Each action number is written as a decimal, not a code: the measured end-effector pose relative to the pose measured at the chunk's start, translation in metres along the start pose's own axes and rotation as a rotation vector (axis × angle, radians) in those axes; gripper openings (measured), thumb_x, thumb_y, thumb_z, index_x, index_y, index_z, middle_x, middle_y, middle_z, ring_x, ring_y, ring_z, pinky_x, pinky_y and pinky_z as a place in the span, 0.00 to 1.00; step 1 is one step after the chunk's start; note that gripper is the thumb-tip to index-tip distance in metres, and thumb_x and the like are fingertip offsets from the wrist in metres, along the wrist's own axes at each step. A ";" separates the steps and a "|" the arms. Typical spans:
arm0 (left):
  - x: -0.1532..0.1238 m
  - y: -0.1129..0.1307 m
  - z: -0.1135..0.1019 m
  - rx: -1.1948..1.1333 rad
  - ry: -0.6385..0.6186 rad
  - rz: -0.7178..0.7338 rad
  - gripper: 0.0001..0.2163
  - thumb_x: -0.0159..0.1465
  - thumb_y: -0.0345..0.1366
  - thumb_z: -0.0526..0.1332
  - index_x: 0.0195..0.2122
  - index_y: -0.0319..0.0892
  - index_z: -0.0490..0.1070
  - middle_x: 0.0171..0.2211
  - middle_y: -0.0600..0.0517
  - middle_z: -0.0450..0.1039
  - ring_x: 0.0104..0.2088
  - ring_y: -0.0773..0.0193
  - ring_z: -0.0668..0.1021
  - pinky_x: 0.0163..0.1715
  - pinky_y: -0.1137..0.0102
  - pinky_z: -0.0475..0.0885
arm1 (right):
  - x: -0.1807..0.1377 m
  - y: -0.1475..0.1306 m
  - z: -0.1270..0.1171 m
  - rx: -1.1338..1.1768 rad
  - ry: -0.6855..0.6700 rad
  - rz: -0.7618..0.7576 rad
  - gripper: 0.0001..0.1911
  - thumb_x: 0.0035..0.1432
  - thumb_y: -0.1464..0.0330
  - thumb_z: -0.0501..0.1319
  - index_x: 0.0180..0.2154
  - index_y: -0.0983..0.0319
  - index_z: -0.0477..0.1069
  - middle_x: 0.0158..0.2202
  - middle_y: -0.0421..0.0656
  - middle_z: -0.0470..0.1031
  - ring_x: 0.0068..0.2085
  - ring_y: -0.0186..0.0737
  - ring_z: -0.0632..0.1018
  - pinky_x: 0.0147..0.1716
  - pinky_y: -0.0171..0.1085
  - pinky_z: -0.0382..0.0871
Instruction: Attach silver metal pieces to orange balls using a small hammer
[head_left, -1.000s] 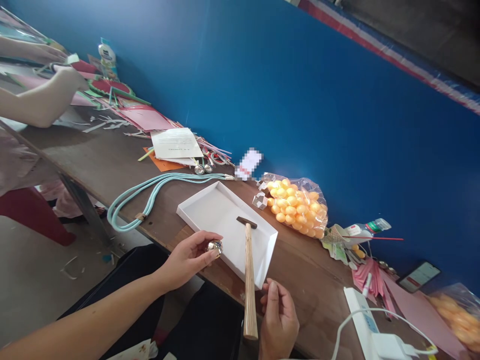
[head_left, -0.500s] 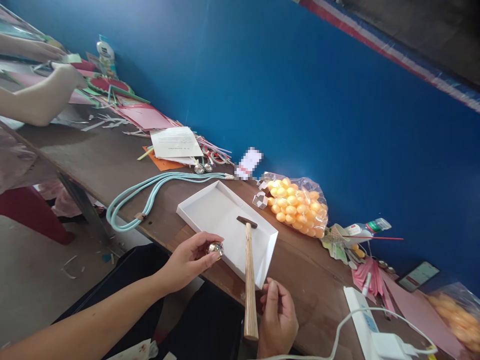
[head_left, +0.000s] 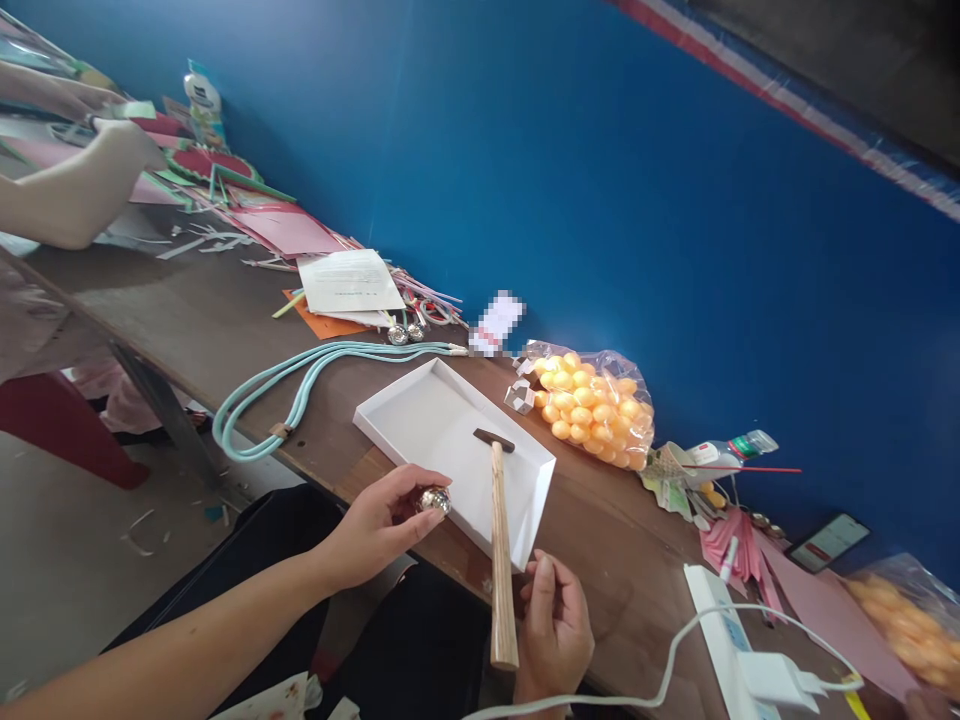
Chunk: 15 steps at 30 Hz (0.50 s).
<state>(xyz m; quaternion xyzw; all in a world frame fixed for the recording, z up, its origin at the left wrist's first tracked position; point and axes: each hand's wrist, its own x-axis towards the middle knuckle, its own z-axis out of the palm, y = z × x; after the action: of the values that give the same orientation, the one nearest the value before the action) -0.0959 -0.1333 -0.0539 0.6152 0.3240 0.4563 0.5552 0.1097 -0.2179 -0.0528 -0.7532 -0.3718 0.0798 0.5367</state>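
My left hand (head_left: 379,525) pinches a small shiny silver ball (head_left: 434,499) at the near edge of a shallow white tray (head_left: 420,415) on the brown table. My right hand (head_left: 553,630) is curled beside the wooden handle of a small hammer (head_left: 499,545). The hammer's dark head rests inside the tray, its handle slanting toward me over the tray's rim. Whether the right fingers grip the handle or only touch it is unclear.
A clear bag of orange balls (head_left: 596,408) lies behind the tray. A coiled pale green cord (head_left: 300,385) lies to the left, papers (head_left: 349,282) beyond. A white power strip with charger (head_left: 739,645) sits at right. Another person's hand (head_left: 112,160) works at far left.
My left hand with the silver ball has shifted slightly right toward the tray's edge. The right hand and hammer have hardly moved.
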 end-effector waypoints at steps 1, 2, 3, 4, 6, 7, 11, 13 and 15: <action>0.000 0.000 0.000 0.012 -0.001 0.004 0.16 0.62 0.40 0.59 0.50 0.43 0.69 0.40 0.48 0.67 0.34 0.67 0.70 0.32 0.72 0.68 | 0.000 0.000 0.000 0.000 0.005 -0.005 0.25 0.57 0.49 0.55 0.38 0.64 0.74 0.29 0.44 0.77 0.24 0.34 0.73 0.27 0.31 0.69; 0.000 0.000 0.000 0.024 -0.002 0.007 0.16 0.62 0.40 0.59 0.50 0.43 0.69 0.40 0.48 0.67 0.34 0.66 0.70 0.33 0.72 0.68 | 0.000 -0.001 0.000 -0.002 0.009 -0.009 0.25 0.57 0.49 0.55 0.38 0.64 0.74 0.29 0.44 0.77 0.24 0.34 0.73 0.26 0.31 0.69; 0.001 0.001 0.000 0.034 -0.002 0.008 0.16 0.62 0.40 0.59 0.50 0.42 0.69 0.41 0.47 0.67 0.35 0.66 0.70 0.33 0.72 0.68 | 0.000 -0.001 0.001 -0.006 0.012 -0.009 0.24 0.57 0.49 0.55 0.37 0.64 0.74 0.29 0.44 0.77 0.24 0.34 0.73 0.26 0.31 0.69; 0.001 0.001 0.000 0.041 -0.004 0.008 0.16 0.62 0.40 0.59 0.50 0.42 0.69 0.41 0.47 0.67 0.35 0.65 0.71 0.34 0.72 0.68 | 0.000 -0.001 0.001 -0.011 0.013 -0.006 0.24 0.57 0.49 0.55 0.37 0.64 0.74 0.29 0.44 0.77 0.24 0.34 0.73 0.26 0.31 0.69; 0.000 0.001 -0.001 0.046 -0.003 0.010 0.16 0.62 0.40 0.59 0.50 0.42 0.69 0.41 0.47 0.68 0.36 0.65 0.71 0.34 0.72 0.68 | 0.000 -0.001 0.001 -0.027 0.014 0.007 0.25 0.57 0.49 0.55 0.38 0.63 0.74 0.29 0.44 0.77 0.24 0.34 0.73 0.27 0.31 0.69; 0.000 0.001 -0.001 0.049 -0.003 0.013 0.16 0.62 0.40 0.59 0.50 0.42 0.69 0.41 0.47 0.68 0.36 0.65 0.71 0.34 0.72 0.68 | 0.000 0.000 0.001 -0.034 0.012 0.011 0.25 0.57 0.48 0.55 0.38 0.63 0.74 0.29 0.44 0.77 0.24 0.34 0.73 0.27 0.31 0.69; -0.001 0.000 -0.001 0.075 -0.002 0.032 0.15 0.62 0.39 0.59 0.50 0.42 0.69 0.42 0.46 0.68 0.34 0.66 0.71 0.32 0.73 0.68 | 0.001 -0.001 0.001 -0.064 0.009 0.009 0.25 0.57 0.48 0.55 0.38 0.63 0.74 0.29 0.44 0.77 0.25 0.35 0.73 0.28 0.31 0.69; -0.001 -0.001 -0.001 0.094 -0.005 0.039 0.15 0.62 0.39 0.59 0.50 0.42 0.69 0.42 0.46 0.68 0.34 0.66 0.71 0.31 0.73 0.68 | 0.000 -0.002 0.001 -0.088 0.014 0.008 0.25 0.57 0.48 0.54 0.38 0.63 0.74 0.29 0.44 0.77 0.25 0.35 0.73 0.28 0.32 0.68; 0.000 -0.001 -0.001 0.109 -0.008 0.047 0.15 0.62 0.39 0.59 0.50 0.43 0.69 0.43 0.46 0.68 0.34 0.66 0.71 0.32 0.73 0.68 | 0.000 -0.003 0.001 -0.105 0.018 0.008 0.25 0.57 0.48 0.55 0.37 0.62 0.74 0.29 0.44 0.77 0.25 0.35 0.73 0.28 0.32 0.68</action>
<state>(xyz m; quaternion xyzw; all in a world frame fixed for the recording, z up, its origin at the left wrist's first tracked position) -0.0969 -0.1332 -0.0547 0.6536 0.3317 0.4485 0.5115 0.1076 -0.2167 -0.0503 -0.7825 -0.3677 0.0553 0.4994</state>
